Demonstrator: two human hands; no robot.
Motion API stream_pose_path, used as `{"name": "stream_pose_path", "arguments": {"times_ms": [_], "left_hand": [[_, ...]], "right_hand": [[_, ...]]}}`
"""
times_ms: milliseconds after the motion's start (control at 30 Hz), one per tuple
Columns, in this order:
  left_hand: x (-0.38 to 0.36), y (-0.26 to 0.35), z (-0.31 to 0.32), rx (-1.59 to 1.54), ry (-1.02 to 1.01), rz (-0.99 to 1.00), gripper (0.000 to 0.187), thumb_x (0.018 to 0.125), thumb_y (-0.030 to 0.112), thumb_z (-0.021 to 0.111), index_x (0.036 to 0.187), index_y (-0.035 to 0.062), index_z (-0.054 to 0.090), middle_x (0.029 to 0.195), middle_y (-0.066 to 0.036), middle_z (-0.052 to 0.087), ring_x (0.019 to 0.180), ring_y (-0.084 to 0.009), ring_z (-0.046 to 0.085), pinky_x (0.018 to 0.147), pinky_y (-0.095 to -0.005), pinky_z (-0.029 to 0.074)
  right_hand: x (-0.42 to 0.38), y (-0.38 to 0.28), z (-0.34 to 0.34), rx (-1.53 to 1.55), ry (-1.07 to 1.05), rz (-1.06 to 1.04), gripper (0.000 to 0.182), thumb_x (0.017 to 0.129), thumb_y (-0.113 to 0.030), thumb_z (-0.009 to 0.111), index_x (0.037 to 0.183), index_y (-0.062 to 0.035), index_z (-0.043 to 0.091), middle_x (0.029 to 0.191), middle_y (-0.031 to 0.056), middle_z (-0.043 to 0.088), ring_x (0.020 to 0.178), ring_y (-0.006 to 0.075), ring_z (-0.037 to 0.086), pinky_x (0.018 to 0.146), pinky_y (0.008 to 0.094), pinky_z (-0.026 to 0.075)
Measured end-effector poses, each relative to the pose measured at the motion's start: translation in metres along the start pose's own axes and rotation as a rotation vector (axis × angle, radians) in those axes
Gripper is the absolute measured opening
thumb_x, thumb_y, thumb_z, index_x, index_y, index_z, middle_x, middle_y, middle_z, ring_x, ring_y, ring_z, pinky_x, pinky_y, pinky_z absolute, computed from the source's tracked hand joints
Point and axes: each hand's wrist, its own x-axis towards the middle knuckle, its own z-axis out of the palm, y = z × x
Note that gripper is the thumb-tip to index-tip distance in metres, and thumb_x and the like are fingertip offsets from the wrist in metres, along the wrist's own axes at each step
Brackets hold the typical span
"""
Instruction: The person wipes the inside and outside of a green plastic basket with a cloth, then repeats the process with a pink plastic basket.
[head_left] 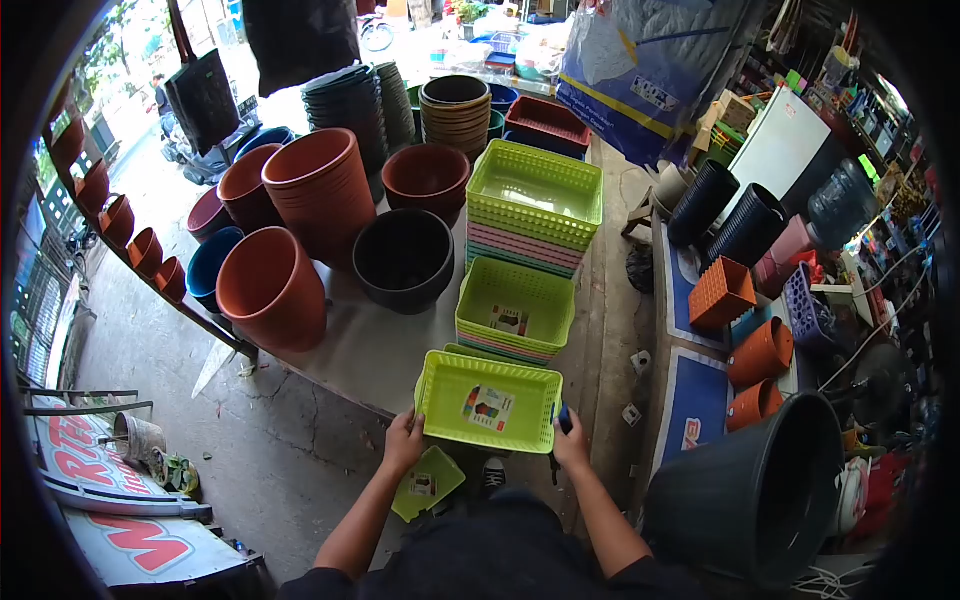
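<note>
A light green perforated basket (470, 432) with a label inside is held level between both hands at the table's near edge. My left hand (405, 440) grips its left side. At its right side, my right hand (571, 438) is closed round a dark blue object (566, 418) and touches the basket's rim. Just beyond stands a stack of green baskets (550, 300) with pink and teal ones under the top. Behind it rises a taller stack (535, 232) of larger baskets. Another green basket (415, 498) lies low near my left forearm, close to a shoe.
Terracotta pots (315, 215) and a black pot (404, 262) stand on the table (350, 370). A large dark tub (720, 490) stands at the lower right, beside shelves of goods. A sign (130, 530) lies at the lower left; bags hang above.
</note>
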Motion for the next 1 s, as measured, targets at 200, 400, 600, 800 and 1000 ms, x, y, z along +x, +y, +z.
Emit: {"name": "stream_pose_path", "arguments": {"times_ms": [200,400,600,800,1000], "left_hand": [[0.059,-0.022,0.035,0.035,-0.011,0.023,0.039,0.095,0.023,0.057,0.123,-0.0041,0.058,0.110,-0.025,0.064,0.102,-0.0374,0.063,0.088,-0.0382,0.049],[0.069,-0.015,0.044,0.148,-0.085,-0.147,0.037,0.095,0.021,0.056,0.123,-0.0023,0.058,0.112,-0.025,0.063,0.106,-0.0401,0.060,0.091,-0.0395,0.048],[0.078,-0.038,0.061,0.502,-0.087,0.042,0.037,0.092,0.016,0.053,0.127,0.0015,0.054,0.112,-0.022,0.058,0.097,-0.0439,0.060,0.082,-0.0483,0.050],[0.073,-0.016,0.065,0.558,-0.126,-0.152,0.045,0.096,0.021,0.046,0.137,0.0048,0.044,0.116,-0.023,0.055,0.100,-0.0419,0.059,0.082,-0.0486,0.051],[0.041,-0.035,0.057,0.441,-0.056,-0.110,0.049,0.097,0.028,0.048,0.139,0.0032,0.042,0.114,-0.023,0.055,0.102,-0.0410,0.058,0.085,-0.0465,0.049]], "right_hand": [[0.048,-0.005,0.010,-0.114,-0.069,0.057,0.053,0.087,-0.022,0.064,0.135,-0.0049,0.048,0.117,0.0259,0.062,0.110,0.0385,0.060,0.090,0.0433,0.048],[0.065,0.014,0.019,-0.280,-0.202,0.093,0.045,0.089,-0.020,0.060,0.130,-0.0063,0.050,0.117,0.0237,0.062,0.112,0.0413,0.058,0.091,0.0466,0.045],[0.082,0.032,0.028,-0.350,-0.332,0.162,0.054,0.086,-0.023,0.060,0.137,-0.0101,0.045,0.121,0.0248,0.059,0.113,0.0426,0.056,0.092,0.0491,0.045],[0.078,0.033,0.033,-0.305,-0.252,0.153,0.050,0.087,-0.022,0.057,0.134,-0.0088,0.047,0.120,0.0265,0.060,0.114,0.0423,0.056,0.092,0.0480,0.046],[0.059,0.034,0.012,-0.260,-0.133,0.229,0.041,0.093,-0.023,0.056,0.130,-0.0066,0.052,0.119,0.0228,0.062,0.112,0.0377,0.059,0.092,0.0424,0.046]]}}
